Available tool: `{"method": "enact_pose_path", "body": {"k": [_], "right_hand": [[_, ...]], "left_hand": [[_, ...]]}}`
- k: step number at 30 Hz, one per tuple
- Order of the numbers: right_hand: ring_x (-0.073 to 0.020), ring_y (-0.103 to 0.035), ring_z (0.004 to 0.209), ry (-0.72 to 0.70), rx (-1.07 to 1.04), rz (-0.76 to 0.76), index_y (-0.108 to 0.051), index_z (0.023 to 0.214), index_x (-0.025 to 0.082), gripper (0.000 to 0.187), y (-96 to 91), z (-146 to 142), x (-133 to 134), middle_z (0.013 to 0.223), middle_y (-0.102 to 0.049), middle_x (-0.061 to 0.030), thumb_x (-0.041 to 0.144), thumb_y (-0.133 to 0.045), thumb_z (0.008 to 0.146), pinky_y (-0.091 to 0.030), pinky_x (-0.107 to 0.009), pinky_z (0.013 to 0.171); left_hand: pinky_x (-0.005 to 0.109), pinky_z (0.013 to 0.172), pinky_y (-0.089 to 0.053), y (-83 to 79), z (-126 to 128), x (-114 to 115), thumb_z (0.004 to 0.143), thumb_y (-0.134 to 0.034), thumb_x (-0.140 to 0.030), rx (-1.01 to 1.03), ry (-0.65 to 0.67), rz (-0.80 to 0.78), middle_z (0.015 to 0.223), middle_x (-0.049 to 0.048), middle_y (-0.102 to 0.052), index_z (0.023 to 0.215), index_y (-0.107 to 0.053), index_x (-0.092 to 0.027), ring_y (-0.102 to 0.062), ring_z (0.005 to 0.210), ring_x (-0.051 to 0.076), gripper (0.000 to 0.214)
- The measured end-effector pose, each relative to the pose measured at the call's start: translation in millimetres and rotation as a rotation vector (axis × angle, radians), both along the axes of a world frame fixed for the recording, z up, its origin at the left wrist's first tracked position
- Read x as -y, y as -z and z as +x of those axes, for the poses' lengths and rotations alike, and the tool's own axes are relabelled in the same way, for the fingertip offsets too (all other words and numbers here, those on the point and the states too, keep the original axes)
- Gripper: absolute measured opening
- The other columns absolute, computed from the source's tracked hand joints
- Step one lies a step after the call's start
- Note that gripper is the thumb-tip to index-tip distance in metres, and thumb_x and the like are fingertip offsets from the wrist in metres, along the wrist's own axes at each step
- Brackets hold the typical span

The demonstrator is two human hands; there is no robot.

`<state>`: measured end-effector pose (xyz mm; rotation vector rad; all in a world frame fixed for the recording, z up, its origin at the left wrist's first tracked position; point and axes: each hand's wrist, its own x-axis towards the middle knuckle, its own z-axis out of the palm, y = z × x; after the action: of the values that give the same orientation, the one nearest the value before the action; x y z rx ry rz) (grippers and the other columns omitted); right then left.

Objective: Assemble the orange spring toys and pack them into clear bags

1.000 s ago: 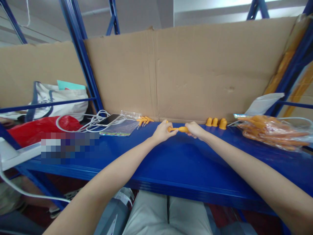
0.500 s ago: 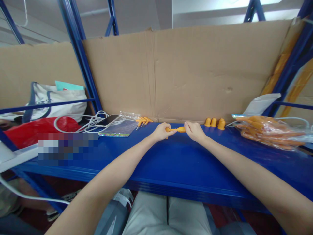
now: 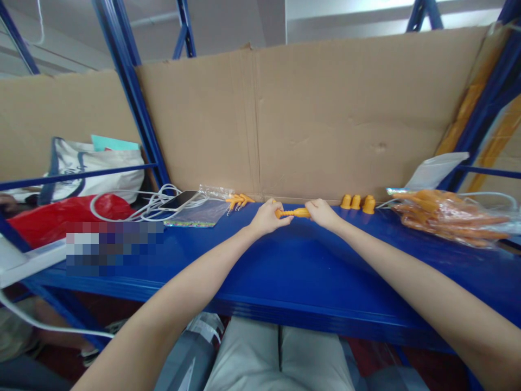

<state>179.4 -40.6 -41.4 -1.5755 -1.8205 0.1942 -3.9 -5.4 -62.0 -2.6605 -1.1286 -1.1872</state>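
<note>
Both my hands meet at the back middle of the blue shelf (image 3: 293,271), close to the cardboard wall. Between them lies a small orange plastic piece (image 3: 293,213), held level. My left hand (image 3: 268,217) is closed on its left end, and my right hand (image 3: 322,213) is closed on its right end. Three orange cone-shaped caps (image 3: 358,203) stand just right of my right hand. A small cluster of orange claw-like pieces (image 3: 239,201) lies left of my left hand.
A clear bag of orange parts (image 3: 448,218) lies at the right. A phone (image 3: 179,200) with white cables, a glossy plastic sleeve (image 3: 199,213), a red bag (image 3: 61,217) and a white tote (image 3: 97,168) sit at the left. Cardboard (image 3: 317,119) backs the shelf.
My hands stayed closed on the orange piece and shifted only slightly; the right hand turned a little at its end. The view barely moved.
</note>
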Motion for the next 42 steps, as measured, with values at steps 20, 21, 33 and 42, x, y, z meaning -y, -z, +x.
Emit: {"method": "enact_pose_path", "body": {"k": [20, 21, 33, 42], "right_hand": [[-0.0043, -0.013, 0.029, 0.006, -0.458, -0.731, -0.040, 0.057, 0.019, 0.039, -6.5, -3, 10, 0.035, -0.026, 0.0064, 0.029, -0.026, 0.092, -0.008, -0.017, 0.032], [-0.0045, -0.013, 0.029, 0.005, -0.470, -0.752, -0.040, 0.058, 0.019, 0.039, -5.2, -3, 8, 0.036, -0.025, 0.0066, 0.029, -0.025, 0.093, -0.008, -0.018, 0.032], [-0.0064, -0.025, 0.035, -0.257, -0.750, -0.770, -0.049, 0.067, 0.018, 0.040, -5.6, 4, 7, 0.047, -0.044, 0.0029, 0.040, -0.031, 0.096, -0.018, -0.018, 0.035], [-0.0092, -0.046, 0.045, 0.057, -0.726, -0.238, -0.059, 0.082, 0.017, 0.018, 0.8, 31, -6, 0.062, -0.060, -0.0009, 0.033, -0.055, 0.088, -0.040, -0.022, 0.048]], "left_hand": [[0.026, 0.065, -0.042, 0.7, -1, 6, 0.071, -0.070, -0.040, -0.092, -0.003, 0.074, 0.081, 0.0018, -0.048, 0.076, -0.058, -0.018, -0.052, 0.071, 0.015, 0.026], [0.026, 0.065, -0.043, 0.8, -1, 6, 0.071, -0.070, -0.041, -0.099, 0.000, 0.077, 0.082, 0.0020, -0.048, 0.077, -0.058, -0.019, -0.052, 0.072, 0.015, 0.026], [0.028, 0.068, -0.047, -1.7, -8, -3, 0.081, -0.061, -0.041, -0.220, -0.134, 0.017, 0.097, 0.0056, -0.054, 0.088, -0.061, -0.019, -0.061, 0.081, 0.019, 0.023], [0.047, 0.101, -0.038, 0.5, -30, -19, 0.088, -0.050, -0.041, -0.162, -0.348, -0.087, 0.140, 0.0180, -0.043, 0.141, -0.035, -0.019, -0.043, 0.129, 0.033, 0.059]]}}
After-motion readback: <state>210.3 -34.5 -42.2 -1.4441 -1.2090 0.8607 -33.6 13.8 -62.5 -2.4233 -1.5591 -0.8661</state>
